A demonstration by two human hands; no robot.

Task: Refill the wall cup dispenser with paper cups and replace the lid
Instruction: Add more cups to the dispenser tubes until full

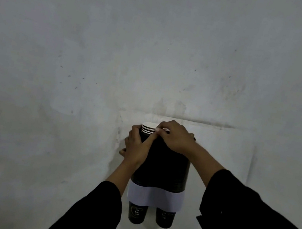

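Lower centre: the left hand (136, 144) is gripping the dispenser (164, 169); the right hand (175, 137) is pinching the cups (148, 128).

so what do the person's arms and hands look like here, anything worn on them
Both arms are covered by long, loose black sleeves that stop short of the wrists. The left hand and right hand are bare: no gloves, and no rings, watch or markings are visible in this dim view.
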